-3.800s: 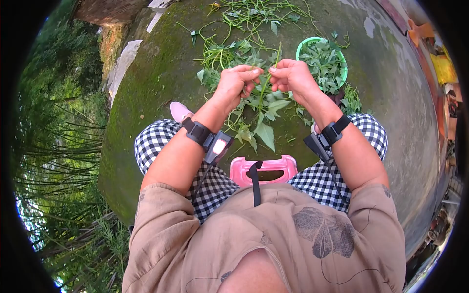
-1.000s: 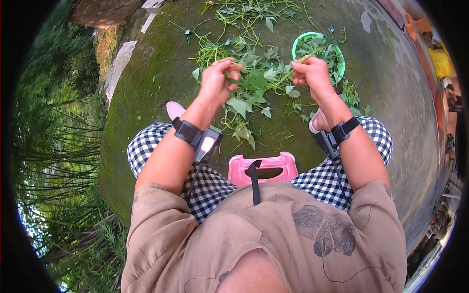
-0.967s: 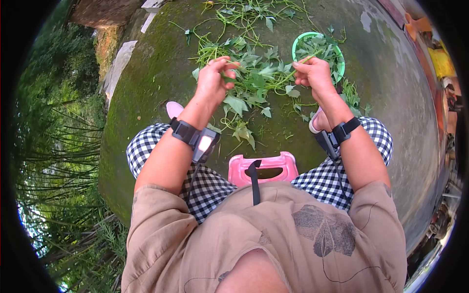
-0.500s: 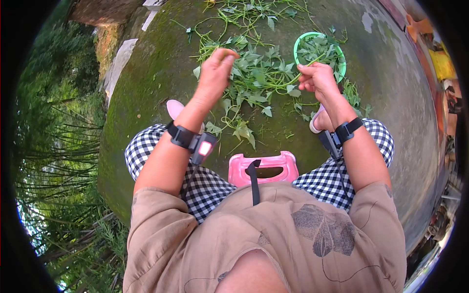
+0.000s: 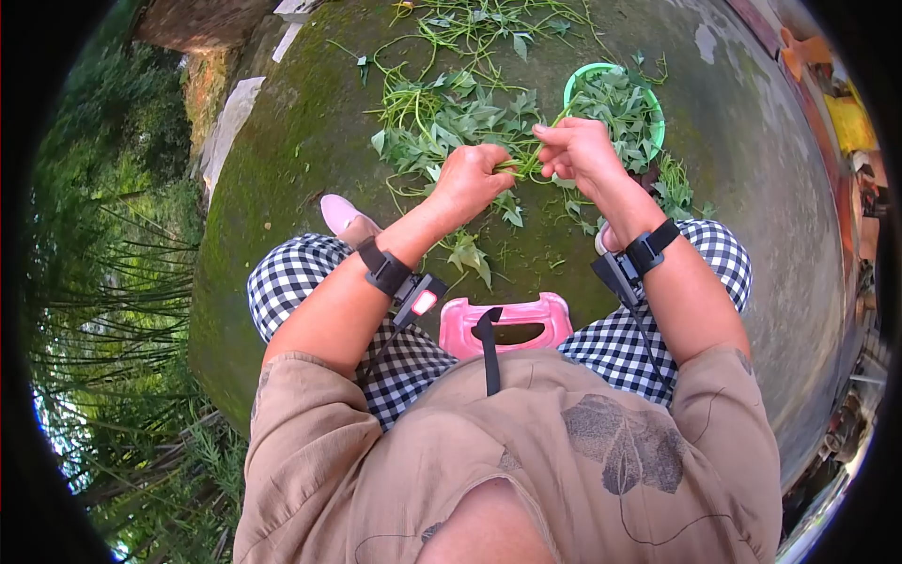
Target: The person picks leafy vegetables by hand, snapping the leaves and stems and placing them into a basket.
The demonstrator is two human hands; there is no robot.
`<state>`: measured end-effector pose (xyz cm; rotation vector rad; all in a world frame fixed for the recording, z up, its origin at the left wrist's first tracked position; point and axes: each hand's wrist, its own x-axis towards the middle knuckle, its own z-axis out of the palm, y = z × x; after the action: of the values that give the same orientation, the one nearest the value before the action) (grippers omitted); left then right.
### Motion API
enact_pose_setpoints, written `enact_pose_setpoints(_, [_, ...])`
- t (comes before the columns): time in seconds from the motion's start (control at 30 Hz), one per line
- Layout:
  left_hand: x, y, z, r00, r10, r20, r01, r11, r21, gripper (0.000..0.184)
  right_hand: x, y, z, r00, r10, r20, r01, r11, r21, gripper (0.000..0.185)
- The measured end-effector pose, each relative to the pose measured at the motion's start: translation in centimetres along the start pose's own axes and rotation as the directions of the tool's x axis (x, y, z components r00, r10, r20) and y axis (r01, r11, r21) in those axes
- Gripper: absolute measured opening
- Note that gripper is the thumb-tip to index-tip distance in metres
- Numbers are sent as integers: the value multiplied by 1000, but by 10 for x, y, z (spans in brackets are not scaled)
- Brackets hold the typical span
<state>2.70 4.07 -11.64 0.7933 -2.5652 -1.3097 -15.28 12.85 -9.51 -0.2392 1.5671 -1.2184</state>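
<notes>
Between my hands, a small bunch of green leafy vine stems (image 5: 529,167) is stretched over the pile. My left hand (image 5: 472,180) is closed around the stems from the left, its fingers curled over them. On the other side, my right hand (image 5: 581,155) pinches a stem between thumb and fingers. Beneath and beyond lies a heap of leafy vines (image 5: 470,122) on the mossy ground. A round green basket (image 5: 660,122) full of leaves stands just beyond my right hand, which partly covers its near side.
A pink plastic stool (image 5: 456,327) shows beneath me, between my knees. More trailing vines (image 5: 479,33) lie at the far side. Loose leafy sprigs (image 5: 673,188) rest near my right foot. Bushes (image 5: 113,235) border the concrete on the left.
My left hand has moved right and nearer to me, from above the heap to the stems. My right hand has shifted left, away from the basket, still pinching a stem.
</notes>
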Motion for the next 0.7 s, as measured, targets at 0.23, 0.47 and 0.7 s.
enact_pose_setpoints(0.23, [-3, -3, 2, 998, 59, -33, -56, 997, 61, 21, -3, -1, 0, 999, 32, 19, -32, 999, 7, 19])
enact_pose_setpoints(0.47, [-3, -3, 2, 992, 100, -70, -94, 992, 82, 16, -5, -3, 1, 998, 33, 59, -33, 999, 8, 19])
enact_pose_setpoints(0.7, [-3, -24, 4, 977, 164, -140, -156, 985, 68, 12, -5, 2, 6, 978, -150, 146, 159, 986, -52, 14])
